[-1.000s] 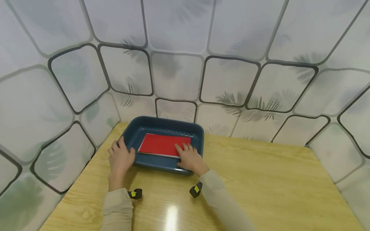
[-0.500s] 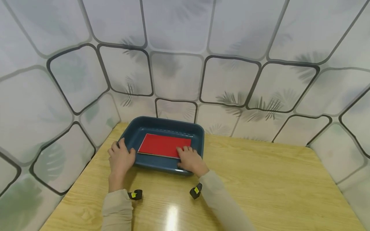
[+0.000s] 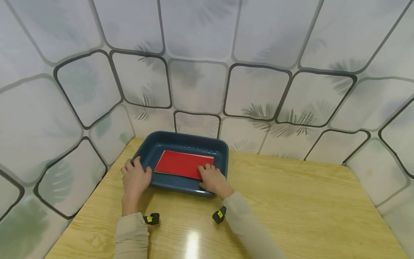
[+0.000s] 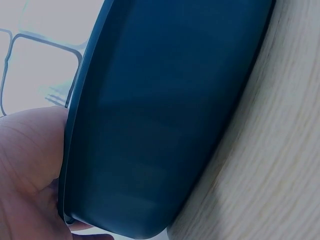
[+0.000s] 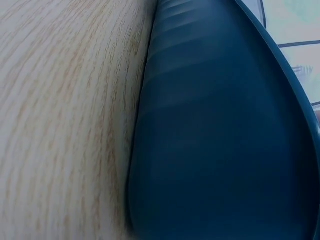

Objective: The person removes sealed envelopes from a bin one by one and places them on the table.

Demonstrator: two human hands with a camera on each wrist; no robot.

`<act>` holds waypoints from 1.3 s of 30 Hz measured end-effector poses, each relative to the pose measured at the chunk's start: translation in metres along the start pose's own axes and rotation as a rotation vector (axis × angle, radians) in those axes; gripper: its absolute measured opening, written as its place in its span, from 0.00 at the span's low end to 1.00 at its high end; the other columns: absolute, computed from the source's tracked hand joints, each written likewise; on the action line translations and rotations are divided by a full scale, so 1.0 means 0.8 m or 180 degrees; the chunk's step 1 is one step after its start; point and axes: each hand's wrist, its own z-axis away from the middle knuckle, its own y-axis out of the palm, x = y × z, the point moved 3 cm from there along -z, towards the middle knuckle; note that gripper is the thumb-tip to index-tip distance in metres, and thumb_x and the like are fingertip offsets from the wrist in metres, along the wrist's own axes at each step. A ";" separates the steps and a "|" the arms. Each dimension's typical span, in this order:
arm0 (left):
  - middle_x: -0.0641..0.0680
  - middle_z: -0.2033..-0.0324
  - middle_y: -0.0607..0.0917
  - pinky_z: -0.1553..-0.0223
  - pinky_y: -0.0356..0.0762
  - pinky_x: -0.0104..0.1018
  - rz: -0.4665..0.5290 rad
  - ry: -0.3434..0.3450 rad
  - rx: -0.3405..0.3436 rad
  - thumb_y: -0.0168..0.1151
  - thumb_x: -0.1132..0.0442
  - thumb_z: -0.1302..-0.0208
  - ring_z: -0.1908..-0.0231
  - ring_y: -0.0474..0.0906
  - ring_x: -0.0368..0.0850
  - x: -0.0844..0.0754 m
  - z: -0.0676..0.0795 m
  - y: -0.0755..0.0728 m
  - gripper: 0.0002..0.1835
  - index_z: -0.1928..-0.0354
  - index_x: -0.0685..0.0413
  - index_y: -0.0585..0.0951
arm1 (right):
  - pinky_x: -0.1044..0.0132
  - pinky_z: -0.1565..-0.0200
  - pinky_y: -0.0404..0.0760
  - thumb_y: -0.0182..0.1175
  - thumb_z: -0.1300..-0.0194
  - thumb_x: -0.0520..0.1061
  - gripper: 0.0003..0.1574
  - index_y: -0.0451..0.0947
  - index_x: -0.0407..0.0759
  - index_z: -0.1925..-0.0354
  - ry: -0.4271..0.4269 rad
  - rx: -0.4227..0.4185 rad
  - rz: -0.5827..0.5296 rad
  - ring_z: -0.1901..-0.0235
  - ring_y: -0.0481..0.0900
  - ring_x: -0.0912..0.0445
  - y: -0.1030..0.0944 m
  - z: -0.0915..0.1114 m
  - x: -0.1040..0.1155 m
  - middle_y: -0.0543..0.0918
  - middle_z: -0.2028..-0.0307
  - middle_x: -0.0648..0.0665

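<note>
A dark blue rectangular tray [image 3: 181,189] stands on the wooden table. A thin stack of red paper sheets [image 3: 179,163] lies in it, with a pale edge showing along the back right. My left hand [image 3: 136,178] grips the tray's near left corner, its fingers over the rim; the left wrist view also shows that hand [image 4: 30,160] at the rim. Inside the tray's right side, my right hand [image 3: 213,178] holds the near right corner of the top red sheet, fingertips on top and thumb by its near edge. In the right wrist view only the tray's outer wall [image 5: 210,130] shows.
The light wooden table [image 3: 291,201] extends to the right and in front of the tray. Behind and to the left stands a wall covering [image 3: 200,86] with rounded outlines and leaf prints. Each wrist bears a small black camera [image 3: 152,218].
My right fingers have drawn back slightly and bent, pulling the top red sheet's right end toward me, so a pale strip shows behind it. My left hand stays on the tray.
</note>
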 end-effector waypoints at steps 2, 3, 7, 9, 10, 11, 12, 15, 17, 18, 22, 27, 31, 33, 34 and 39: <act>0.79 0.31 0.49 0.45 0.59 0.74 -0.0008 0.0004 0.0001 0.46 0.56 0.31 0.35 0.46 0.78 0.000 0.000 0.000 0.35 0.28 0.70 0.54 | 0.48 0.39 0.71 0.69 0.38 0.51 0.39 0.66 0.45 0.33 -0.0001 -0.0011 -0.0012 0.44 0.72 0.44 0.001 0.000 -0.001 0.74 0.43 0.39; 0.79 0.32 0.49 0.46 0.59 0.74 -0.0013 0.0007 0.0001 0.45 0.56 0.31 0.35 0.46 0.78 0.000 0.000 0.000 0.35 0.28 0.70 0.54 | 0.48 0.39 0.71 0.69 0.38 0.51 0.40 0.66 0.45 0.33 -0.0003 -0.0015 -0.0019 0.44 0.72 0.44 0.001 0.000 -0.001 0.74 0.43 0.39; 0.79 0.32 0.49 0.46 0.60 0.73 -0.0026 0.0016 -0.0010 0.45 0.56 0.31 0.35 0.47 0.78 0.001 0.000 0.001 0.34 0.28 0.70 0.55 | 0.49 0.40 0.72 0.69 0.38 0.51 0.40 0.66 0.45 0.33 -0.0003 -0.0013 -0.0031 0.45 0.72 0.44 0.001 -0.001 -0.001 0.74 0.43 0.39; 0.79 0.32 0.49 0.46 0.60 0.73 -0.0019 0.0018 -0.0010 0.45 0.56 0.30 0.35 0.47 0.78 0.001 0.000 0.000 0.34 0.29 0.70 0.55 | 0.49 0.41 0.73 0.70 0.39 0.51 0.40 0.66 0.45 0.33 -0.0002 -0.0017 -0.0037 0.46 0.73 0.45 0.002 -0.002 -0.001 0.75 0.44 0.39; 0.79 0.32 0.49 0.46 0.60 0.73 -0.0015 0.0016 -0.0011 0.45 0.56 0.31 0.35 0.47 0.78 0.000 0.000 0.000 0.34 0.29 0.70 0.55 | 0.49 0.41 0.73 0.70 0.39 0.51 0.40 0.66 0.45 0.33 0.0004 -0.0012 -0.0040 0.46 0.73 0.45 0.002 -0.003 -0.001 0.75 0.44 0.39; 0.79 0.32 0.49 0.46 0.60 0.73 -0.0010 0.0013 -0.0011 0.45 0.56 0.31 0.35 0.47 0.78 0.000 0.000 0.000 0.34 0.29 0.70 0.55 | 0.49 0.42 0.73 0.70 0.39 0.51 0.40 0.66 0.45 0.33 0.0010 -0.0009 -0.0044 0.47 0.73 0.45 0.002 -0.003 -0.001 0.75 0.44 0.39; 0.79 0.32 0.49 0.46 0.59 0.73 -0.0006 0.0010 -0.0012 0.46 0.57 0.31 0.35 0.47 0.78 0.000 0.000 0.000 0.34 0.29 0.70 0.55 | 0.49 0.41 0.73 0.71 0.40 0.51 0.40 0.66 0.45 0.33 0.0017 -0.0004 -0.0050 0.47 0.73 0.45 0.002 -0.003 -0.001 0.75 0.44 0.39; 0.79 0.32 0.49 0.46 0.60 0.73 -0.0008 0.0006 -0.0013 0.46 0.57 0.31 0.35 0.47 0.78 0.000 0.001 0.000 0.34 0.29 0.70 0.55 | 0.49 0.41 0.73 0.71 0.40 0.51 0.41 0.66 0.45 0.33 0.0034 -0.0009 -0.0073 0.47 0.73 0.45 0.003 -0.003 -0.001 0.74 0.44 0.39; 0.79 0.32 0.49 0.46 0.60 0.73 -0.0011 0.0009 -0.0021 0.46 0.57 0.31 0.35 0.47 0.78 0.000 0.000 0.001 0.34 0.29 0.70 0.56 | 0.49 0.41 0.73 0.71 0.40 0.51 0.41 0.66 0.45 0.33 0.0035 -0.0020 -0.0075 0.47 0.73 0.45 0.002 -0.002 -0.001 0.75 0.44 0.39; 0.79 0.32 0.49 0.46 0.60 0.73 -0.0012 0.0009 -0.0022 0.46 0.57 0.31 0.35 0.47 0.78 0.000 0.000 0.001 0.34 0.29 0.70 0.56 | 0.49 0.41 0.73 0.71 0.41 0.51 0.41 0.67 0.45 0.34 0.0033 -0.0030 -0.0076 0.47 0.73 0.45 0.002 -0.002 -0.001 0.75 0.45 0.39; 0.79 0.31 0.48 0.46 0.60 0.73 -0.0002 0.0004 -0.0005 0.45 0.57 0.31 0.35 0.46 0.78 0.000 0.000 0.001 0.34 0.29 0.70 0.56 | 0.49 0.42 0.74 0.72 0.41 0.51 0.39 0.68 0.45 0.36 0.0002 -0.0066 -0.0045 0.49 0.74 0.45 0.001 -0.001 -0.001 0.75 0.46 0.39; 0.79 0.31 0.47 0.46 0.60 0.73 0.0002 -0.0005 0.0031 0.45 0.57 0.30 0.35 0.46 0.78 0.001 0.002 0.001 0.34 0.29 0.70 0.55 | 0.50 0.44 0.75 0.73 0.42 0.51 0.38 0.69 0.44 0.37 -0.0019 -0.0083 -0.0060 0.50 0.74 0.46 0.000 0.000 0.000 0.76 0.47 0.40; 0.79 0.31 0.47 0.46 0.60 0.72 0.0000 -0.0007 0.0032 0.44 0.57 0.31 0.36 0.46 0.78 0.001 0.004 0.001 0.33 0.29 0.70 0.56 | 0.51 0.45 0.76 0.73 0.43 0.51 0.38 0.70 0.44 0.38 -0.0021 -0.0078 -0.0058 0.50 0.74 0.47 0.002 -0.001 0.000 0.76 0.48 0.41; 0.79 0.31 0.47 0.46 0.60 0.73 0.0009 -0.0012 0.0024 0.45 0.57 0.31 0.36 0.47 0.78 0.001 0.004 0.001 0.33 0.29 0.70 0.56 | 0.51 0.46 0.77 0.73 0.43 0.51 0.38 0.71 0.44 0.39 -0.0026 -0.0085 -0.0040 0.50 0.74 0.47 0.002 -0.001 -0.001 0.77 0.48 0.41; 0.79 0.31 0.47 0.46 0.60 0.73 0.0010 -0.0011 0.0020 0.45 0.57 0.31 0.36 0.47 0.78 0.001 0.004 0.000 0.33 0.29 0.70 0.56 | 0.51 0.46 0.77 0.74 0.43 0.51 0.37 0.71 0.44 0.39 -0.0029 -0.0091 -0.0032 0.50 0.74 0.47 0.001 -0.002 -0.001 0.77 0.48 0.41; 0.78 0.31 0.48 0.46 0.60 0.72 0.0011 0.0000 -0.0007 0.45 0.57 0.31 0.36 0.47 0.77 0.000 0.002 0.000 0.33 0.30 0.70 0.56 | 0.51 0.46 0.77 0.74 0.44 0.52 0.37 0.72 0.44 0.39 -0.0025 -0.0104 -0.0038 0.49 0.74 0.47 0.001 -0.002 -0.001 0.77 0.48 0.41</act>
